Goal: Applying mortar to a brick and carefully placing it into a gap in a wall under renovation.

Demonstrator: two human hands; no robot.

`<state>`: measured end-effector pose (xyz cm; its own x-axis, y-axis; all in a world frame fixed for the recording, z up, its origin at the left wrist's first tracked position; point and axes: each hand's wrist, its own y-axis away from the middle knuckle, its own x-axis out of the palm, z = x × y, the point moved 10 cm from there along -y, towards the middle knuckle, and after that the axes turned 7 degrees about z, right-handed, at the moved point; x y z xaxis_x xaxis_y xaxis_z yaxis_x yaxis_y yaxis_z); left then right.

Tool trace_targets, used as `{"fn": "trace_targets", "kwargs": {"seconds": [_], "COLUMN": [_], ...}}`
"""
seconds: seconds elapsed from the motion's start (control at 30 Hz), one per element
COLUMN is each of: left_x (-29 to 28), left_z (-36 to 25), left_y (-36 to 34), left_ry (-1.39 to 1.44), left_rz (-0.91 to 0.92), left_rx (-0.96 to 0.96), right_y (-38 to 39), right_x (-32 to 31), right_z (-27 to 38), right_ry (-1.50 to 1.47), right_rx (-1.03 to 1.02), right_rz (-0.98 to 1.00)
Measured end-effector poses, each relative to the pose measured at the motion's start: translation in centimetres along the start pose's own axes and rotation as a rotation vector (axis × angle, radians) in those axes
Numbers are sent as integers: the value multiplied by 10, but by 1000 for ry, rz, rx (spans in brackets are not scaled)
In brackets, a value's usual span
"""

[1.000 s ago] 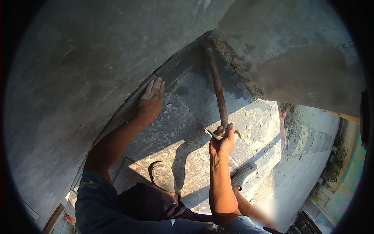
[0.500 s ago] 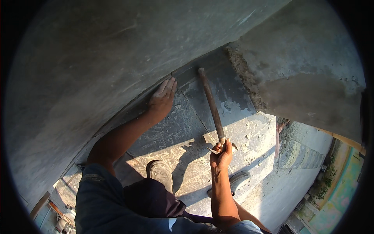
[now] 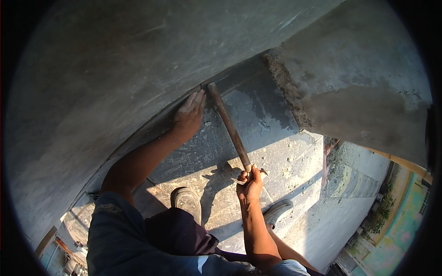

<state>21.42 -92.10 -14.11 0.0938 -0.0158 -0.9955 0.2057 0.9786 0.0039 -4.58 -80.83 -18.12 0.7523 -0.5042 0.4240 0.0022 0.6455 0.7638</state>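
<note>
My left hand [image 3: 189, 115] lies flat, fingers stretched out, against a dark skirting strip [image 3: 239, 71] at the foot of the wall [image 3: 138, 60]. Farther right and nearer me, my right hand [image 3: 250, 187] is closed round the head end of a hammer. Its long wooden handle [image 3: 230, 129] points away from me. The handle's far end is beside my left fingertips, close to the strip. Metal parts of the hammer's head stick out on both sides of my right fist; the rest of the head is hidden by my fingers.
The tiled floor [image 3: 221, 147] carries crumbs of mortar and a wet patch. On the right a rough broken edge [image 3: 287, 87] borders a grey plastered surface [image 3: 359, 101]. My shoes [image 3: 188, 202] stand on the sunlit floor. Plants [image 3: 382, 214] show at far right.
My right hand has moved slightly left, and the hammer handle's far end has swung left to beside my left fingertips. My left hand stays nearly in place against the strip.
</note>
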Motion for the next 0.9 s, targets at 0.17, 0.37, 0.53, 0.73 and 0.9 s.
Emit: {"fn": "trace_targets", "kwargs": {"seconds": [0.17, 0.37, 0.53, 0.73, 0.9], "left_x": [2, 5, -9, -21, -29], "left_z": [3, -4, -12, -14, -23], "left_y": [1, 1, -4, 17, 58], "left_ry": [6, -99, -143, 134, 323], "left_rz": [-21, 12, -26, 26, -18], "left_rx": [-4, 14, 14, 35, -66], "right_y": [-6, -23, -40, -41, -52], "right_x": [-17, -66, -116, -103, -90], "right_z": [12, 38, 71, 105, 97], "right_ry": [-26, 48, 241, 638, 911], "right_rx": [-48, -28, 3, 5, 83], "right_rz": [-3, -15, 25, 232, 301]}}
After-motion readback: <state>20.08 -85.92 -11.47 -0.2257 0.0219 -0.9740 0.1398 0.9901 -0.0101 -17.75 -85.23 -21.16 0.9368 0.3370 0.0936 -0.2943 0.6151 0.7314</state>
